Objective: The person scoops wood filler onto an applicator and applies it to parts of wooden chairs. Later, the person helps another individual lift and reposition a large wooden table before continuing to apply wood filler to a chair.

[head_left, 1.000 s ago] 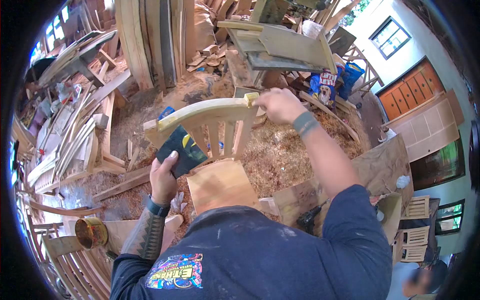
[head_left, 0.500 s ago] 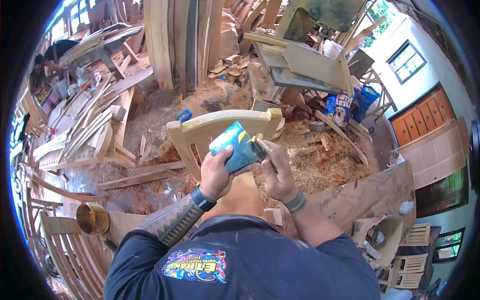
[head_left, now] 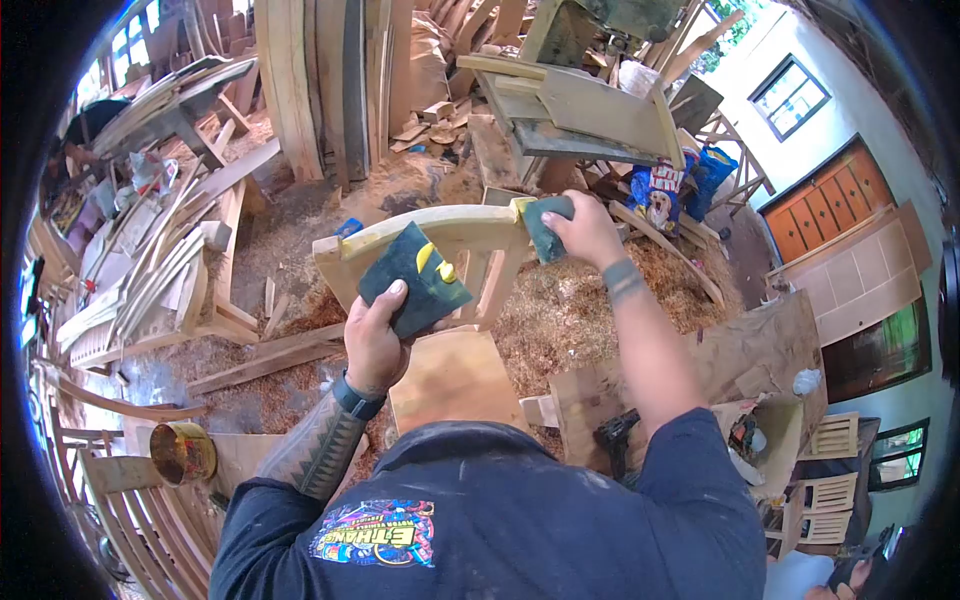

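Note:
My left hand (head_left: 376, 345) grips a dark flat sheet (head_left: 398, 290) from below, thumb on its face. A dab of yellow putty (head_left: 430, 262) sits on that sheet. Between the fingers and thumb of my right hand (head_left: 590, 235) is a small dark flat spreader (head_left: 546, 228), held against the top right corner of a wooden chair. The chair's curved top rail (head_left: 430, 228) carries yellowish patches at both ends, and its pale seat (head_left: 447, 375) lies below my hands. The spreader hides part of the corner.
A plywood board (head_left: 700, 365) spans the right side with a black power tool (head_left: 615, 440) on it. An open tin (head_left: 183, 452) stands at left, by a slatted chair back (head_left: 140, 500). Stacked wood strips (head_left: 150, 270) and sawdust (head_left: 560, 315) lie around.
My right hand has left the sheet and moved up and right to the chair's corner with the spreader. My left hand has shifted left with the sheet, which now faces differently.

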A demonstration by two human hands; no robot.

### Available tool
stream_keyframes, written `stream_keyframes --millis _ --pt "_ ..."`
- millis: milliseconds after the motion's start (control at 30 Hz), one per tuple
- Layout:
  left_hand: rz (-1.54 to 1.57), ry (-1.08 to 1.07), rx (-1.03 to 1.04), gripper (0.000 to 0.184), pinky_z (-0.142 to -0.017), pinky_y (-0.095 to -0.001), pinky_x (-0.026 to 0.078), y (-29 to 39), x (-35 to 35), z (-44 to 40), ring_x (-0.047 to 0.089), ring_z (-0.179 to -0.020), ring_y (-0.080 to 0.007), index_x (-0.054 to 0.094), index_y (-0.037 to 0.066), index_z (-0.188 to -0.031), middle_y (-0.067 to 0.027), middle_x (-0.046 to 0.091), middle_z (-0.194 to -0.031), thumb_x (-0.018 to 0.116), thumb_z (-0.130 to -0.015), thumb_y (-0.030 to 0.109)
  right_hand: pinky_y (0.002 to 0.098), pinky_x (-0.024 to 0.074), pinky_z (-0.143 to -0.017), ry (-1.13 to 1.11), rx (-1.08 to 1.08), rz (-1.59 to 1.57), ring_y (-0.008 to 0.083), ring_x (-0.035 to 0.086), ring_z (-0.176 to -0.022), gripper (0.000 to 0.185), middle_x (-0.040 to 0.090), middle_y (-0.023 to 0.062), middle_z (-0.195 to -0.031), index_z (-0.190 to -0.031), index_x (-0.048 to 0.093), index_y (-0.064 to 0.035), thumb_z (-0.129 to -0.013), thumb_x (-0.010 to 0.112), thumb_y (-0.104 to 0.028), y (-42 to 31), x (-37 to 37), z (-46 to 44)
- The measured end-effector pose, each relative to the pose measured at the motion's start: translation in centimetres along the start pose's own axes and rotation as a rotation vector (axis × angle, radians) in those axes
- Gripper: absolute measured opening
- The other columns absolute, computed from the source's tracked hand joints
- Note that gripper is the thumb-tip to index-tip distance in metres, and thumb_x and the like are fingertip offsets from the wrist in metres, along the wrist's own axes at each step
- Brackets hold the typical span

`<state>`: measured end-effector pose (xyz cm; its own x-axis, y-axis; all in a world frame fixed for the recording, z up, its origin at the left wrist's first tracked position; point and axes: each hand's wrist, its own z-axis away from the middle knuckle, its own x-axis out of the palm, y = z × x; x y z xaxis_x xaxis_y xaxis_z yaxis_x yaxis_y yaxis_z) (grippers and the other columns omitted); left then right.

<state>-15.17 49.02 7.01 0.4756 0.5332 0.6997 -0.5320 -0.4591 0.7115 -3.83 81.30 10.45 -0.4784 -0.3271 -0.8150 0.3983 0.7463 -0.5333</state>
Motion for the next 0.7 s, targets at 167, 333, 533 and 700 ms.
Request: stream_keyframes --millis 167,333,533,700 --pt "-0.017 0.017 -0.027 0.036 -0.075 -0.0433 0.067 0.1 -1.8 1.3 0.073 -0.099 -0.0308 0.052 -0.006 -0.131 -0.0198 0.067 -0.119 0.053 -0.101 0.013 0.0489 0.0541 -0.091 -0.126 -0.025 0.179 0.0442 0.069 -0.102 0.040 0.071 0.0284 -0.105 -0.113 0.067 0.0025 -0.086 0.075 -0.025 -0.5 -0.3 -2.9" --pt "-0.029 0.070 -0.011 0.036 -0.073 -0.0426 0.067 0.5 -3.1 2.4 0.074 -0.098 -0.0301 0.052 -0.007 -0.132 -0.0199 0.067 -0.119 0.052 -0.101 0.013 0.0479 0.0526 -0.095 -0.198 -0.041 0.167 0.0436 0.068 -0.106 0.042 0.071 0.0287 -0.108 -0.117 0.066 0.0031 -0.087 0.074 -0.025 -0.1 -0.8 -3.4" --pt "-0.047 0.065 -0.024 0.037 -0.074 -0.0419 0.067 0.4 -5.0 2.9 0.074 -0.099 -0.0300 0.052 -0.008 -0.132 -0.0200 0.067 -0.119 0.052 -0.102 0.013 0.0506 0.0523 -0.093 -0.224 -0.034 0.240 0.0456 0.067 -0.106 0.038 0.070 0.0294 -0.108 -0.118 0.066 0.0006 -0.089 0.071 -0.024 -0.6 -0.3 -2.9" --pt "-0.048 0.084 -0.019 0.035 -0.074 -0.0421 0.067 0.6 -4.8 3.1 0.073 -0.098 -0.0295 0.054 -0.008 -0.130 -0.0198 0.068 -0.117 0.052 -0.102 0.013 0.0531 0.0531 -0.091 -0.084 -0.020 0.255 0.0463 0.067 -0.103 0.033 0.070 0.0303 -0.106 -0.117 0.065 -0.0009 -0.091 0.068 -0.022 -0.5 1.0 -1.0"
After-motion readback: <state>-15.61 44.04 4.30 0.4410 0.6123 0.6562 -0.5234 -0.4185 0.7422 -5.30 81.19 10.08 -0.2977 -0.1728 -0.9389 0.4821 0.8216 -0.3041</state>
